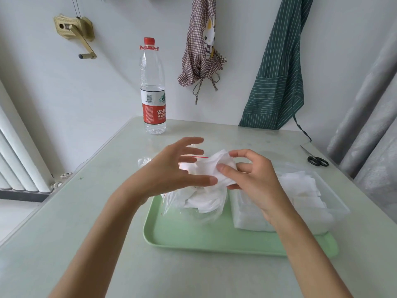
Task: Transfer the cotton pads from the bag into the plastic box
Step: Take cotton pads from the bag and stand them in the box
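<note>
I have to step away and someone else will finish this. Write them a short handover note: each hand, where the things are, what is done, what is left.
Right hand: holds a bunch of cotton pads in a finger-and-thumb grip above the bag, not yet over the box.
Left hand: open, fingers spread, beside the bunch, holding nothing.
Bag: clear plastic, lies on the green tray, more pads inside.
Plastic box: at the tray's right end, already holds a layer of pads.
Done: part of the pads moved.
Left: drop this bunch into the box, then empty the bag.
</note>
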Available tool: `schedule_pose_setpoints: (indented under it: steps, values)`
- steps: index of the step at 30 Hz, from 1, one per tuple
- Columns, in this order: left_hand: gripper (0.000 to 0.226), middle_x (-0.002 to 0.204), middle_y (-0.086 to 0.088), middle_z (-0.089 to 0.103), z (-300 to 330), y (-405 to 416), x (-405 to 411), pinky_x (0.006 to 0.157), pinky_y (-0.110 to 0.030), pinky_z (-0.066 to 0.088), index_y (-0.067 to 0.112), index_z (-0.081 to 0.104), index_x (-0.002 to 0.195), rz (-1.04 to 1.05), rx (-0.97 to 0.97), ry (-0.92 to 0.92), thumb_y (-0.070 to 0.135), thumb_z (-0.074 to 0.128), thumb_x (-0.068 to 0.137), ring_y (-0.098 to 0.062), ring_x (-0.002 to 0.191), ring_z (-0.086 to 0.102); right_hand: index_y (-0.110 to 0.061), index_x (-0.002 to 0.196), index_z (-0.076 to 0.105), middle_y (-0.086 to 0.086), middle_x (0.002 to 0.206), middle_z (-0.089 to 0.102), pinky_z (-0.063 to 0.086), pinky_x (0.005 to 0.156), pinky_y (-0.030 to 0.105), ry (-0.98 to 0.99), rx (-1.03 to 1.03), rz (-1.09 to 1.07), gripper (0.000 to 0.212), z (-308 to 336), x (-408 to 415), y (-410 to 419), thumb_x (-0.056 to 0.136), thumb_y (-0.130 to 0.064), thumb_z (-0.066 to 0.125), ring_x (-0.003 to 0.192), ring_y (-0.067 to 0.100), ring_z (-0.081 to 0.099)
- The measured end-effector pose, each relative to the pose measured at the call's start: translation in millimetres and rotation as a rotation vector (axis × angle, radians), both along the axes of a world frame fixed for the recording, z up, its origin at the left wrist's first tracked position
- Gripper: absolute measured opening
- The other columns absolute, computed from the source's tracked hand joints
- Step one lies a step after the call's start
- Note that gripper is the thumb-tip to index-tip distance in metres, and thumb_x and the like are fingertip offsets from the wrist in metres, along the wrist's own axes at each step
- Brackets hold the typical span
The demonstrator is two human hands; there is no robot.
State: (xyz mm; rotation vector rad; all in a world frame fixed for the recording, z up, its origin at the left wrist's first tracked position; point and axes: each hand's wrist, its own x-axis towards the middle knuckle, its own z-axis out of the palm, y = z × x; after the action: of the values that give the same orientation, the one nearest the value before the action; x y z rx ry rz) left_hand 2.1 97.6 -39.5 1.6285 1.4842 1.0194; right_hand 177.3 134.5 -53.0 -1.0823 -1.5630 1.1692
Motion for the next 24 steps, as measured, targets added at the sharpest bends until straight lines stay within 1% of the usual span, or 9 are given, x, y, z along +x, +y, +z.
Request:
schedule_pose_setpoints:
  steps: [3,6,9,11,13,15,18,21,24]
  values:
    - [0.072,0.113,0.018,0.061,-4,2,3,0.086,-0.021,0.052,0.035,0.053,0.120,0.010,0.046,0.057,0.041,0.083,0.055,0.004,0.104,0.058,-0.017,0.096,0.057,-0.001,0.074,0.074,0.051,0.053,0.018,-0.096,0.072,0.003,0.022,2,2,-1,0.080,-0.016,0.073,0.065,0.012,0.067]
    - [0.058,0.112,0.017,0.062,-10,5,7,0.085,-0.024,0.053,0.030,0.057,0.118,-0.001,0.093,0.134,0.031,0.083,0.066,0.001,0.101,0.060,-0.019,0.094,0.058,-0.001,0.073,0.074,0.054,0.055,0.024,-0.181,0.110,0.031,0.021,3,5,-2,0.080,-0.018,0.073,0.064,0.019,0.067]
    - [0.032,0.102,0.013,0.068,-12,8,9,0.082,-0.022,0.053,0.025,0.062,0.111,0.050,0.171,0.070,0.018,0.071,0.081,-0.001,0.091,0.064,-0.020,0.096,0.059,-0.003,0.071,0.073,0.055,0.056,0.023,-0.266,0.119,0.068,0.024,4,8,-1,0.078,-0.017,0.075,0.061,0.018,0.066]
    - [0.019,0.093,0.011,0.072,-11,8,9,0.077,-0.019,0.051,0.021,0.065,0.107,0.092,0.192,0.017,0.016,0.061,0.088,-0.002,0.083,0.066,-0.021,0.097,0.059,-0.006,0.071,0.073,0.054,0.058,0.025,-0.290,0.109,0.093,0.027,5,10,-1,0.077,-0.016,0.076,0.059,0.015,0.065]
    - [0.020,0.095,0.010,0.072,-9,8,4,0.073,-0.013,0.048,0.020,0.064,0.107,0.086,0.174,-0.003,0.013,0.060,0.089,0.000,0.081,0.066,-0.023,0.097,0.059,-0.010,0.072,0.073,0.053,0.061,0.025,-0.293,0.135,0.077,0.030,5,12,-2,0.075,-0.015,0.077,0.060,0.010,0.065]
    - [0.035,0.106,0.011,0.067,-8,7,-4,0.076,-0.012,0.048,0.024,0.060,0.114,0.021,0.089,0.003,0.006,0.065,0.084,0.002,0.091,0.064,-0.027,0.098,0.061,-0.013,0.073,0.073,0.054,0.065,0.023,-0.301,0.253,-0.009,0.032,4,11,-1,0.073,-0.017,0.079,0.064,0.004,0.066]
    - [0.041,0.107,0.010,0.065,-10,7,-8,0.072,-0.007,0.049,0.026,0.058,0.117,0.024,0.015,-0.017,0.018,0.073,0.080,0.002,0.095,0.063,-0.031,0.099,0.062,-0.016,0.080,0.073,0.053,0.068,0.021,-0.275,0.417,-0.088,0.032,4,9,0,0.074,-0.021,0.079,0.074,0.000,0.067]
    - [0.016,0.088,0.006,0.072,-11,8,0,0.061,-0.011,0.051,0.018,0.069,0.098,0.124,0.092,-0.110,0.024,0.069,0.083,-0.003,0.080,0.069,-0.026,0.102,0.064,-0.012,0.075,0.073,0.053,0.067,0.017,-0.180,0.339,-0.045,0.033,2,9,1,0.074,-0.015,0.079,0.069,0.001,0.068]
    - [0.014,0.082,0.004,0.074,-12,10,7,0.055,-0.015,0.051,0.016,0.072,0.091,0.170,0.106,-0.123,0.024,0.061,0.090,-0.004,0.073,0.070,-0.027,0.096,0.065,-0.006,0.067,0.072,0.055,0.066,0.030,-0.159,0.227,-0.010,0.027,-1,10,4,0.075,-0.015,0.077,0.061,0.008,0.065]
